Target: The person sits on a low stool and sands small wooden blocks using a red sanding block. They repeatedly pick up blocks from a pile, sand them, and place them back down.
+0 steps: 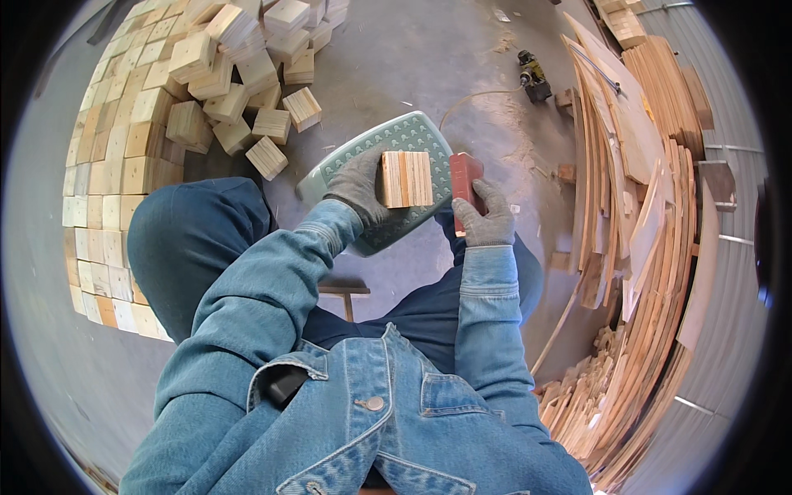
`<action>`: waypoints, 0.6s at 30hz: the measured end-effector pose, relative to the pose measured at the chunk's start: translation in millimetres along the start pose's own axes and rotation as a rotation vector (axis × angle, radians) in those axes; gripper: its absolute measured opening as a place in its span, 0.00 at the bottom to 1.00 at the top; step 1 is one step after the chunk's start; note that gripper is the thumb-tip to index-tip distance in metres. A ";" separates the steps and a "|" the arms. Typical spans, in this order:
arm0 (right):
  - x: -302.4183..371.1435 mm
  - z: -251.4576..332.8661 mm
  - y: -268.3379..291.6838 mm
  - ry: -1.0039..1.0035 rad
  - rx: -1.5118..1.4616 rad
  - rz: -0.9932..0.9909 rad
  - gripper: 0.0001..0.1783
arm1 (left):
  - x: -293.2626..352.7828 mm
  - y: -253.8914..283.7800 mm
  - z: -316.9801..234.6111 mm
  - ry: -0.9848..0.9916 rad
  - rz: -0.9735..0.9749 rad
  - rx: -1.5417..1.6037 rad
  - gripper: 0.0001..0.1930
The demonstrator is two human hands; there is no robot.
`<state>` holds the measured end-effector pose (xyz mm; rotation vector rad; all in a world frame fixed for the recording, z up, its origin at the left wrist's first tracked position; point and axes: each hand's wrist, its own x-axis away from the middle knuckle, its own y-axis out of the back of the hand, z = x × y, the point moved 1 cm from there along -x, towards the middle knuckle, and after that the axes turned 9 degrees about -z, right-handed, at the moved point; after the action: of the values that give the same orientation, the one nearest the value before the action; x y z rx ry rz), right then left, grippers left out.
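My left hand (356,186), in a grey glove, grips a small layered plywood block (407,179) by its left side. The block is over a pale green plastic stool (417,128) with a raised pattern on its top, between my knees. Whether the block rests on the stool cannot be told. In my right hand (487,216), also gloved, is a reddish-brown rectangular block (464,177) that looks like a sanding block. It is held upright by the stool's right edge, a short gap from the plywood block. My fingers partly cover both pieces.
At left stands a neat stack of wooden blocks (95,210), with loose blocks (268,157) heaped beside it. A yellow-and-black power tool (534,76) lies on the floor at far right, a thin cord near it. Leaning plywood sheets (652,206) and scrap strips (586,388) line the right side.
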<state>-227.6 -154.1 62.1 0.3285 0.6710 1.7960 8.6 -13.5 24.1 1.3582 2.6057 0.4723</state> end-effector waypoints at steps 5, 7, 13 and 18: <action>1.6 -4.8 -4.1 0.027 -0.007 -0.029 0.32 | 7.7 4.2 -3.9 0.009 0.015 -0.091 0.57; 0.1 7.8 -8.2 0.037 0.089 0.020 0.32 | 9.4 8.5 -3.3 0.032 0.019 -0.010 0.59; -2.6 26.2 -8.2 -0.005 0.084 0.094 0.34 | 6.8 4.8 21.2 0.112 0.042 0.157 0.63; -7.2 20.4 -7.9 -0.008 0.105 0.192 0.35 | 9.8 5.5 9.2 0.122 0.083 0.125 0.56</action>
<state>-208.2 -153.6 74.5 0.4843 0.7499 1.9441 9.8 -0.7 17.4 1.5269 2.7257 0.4227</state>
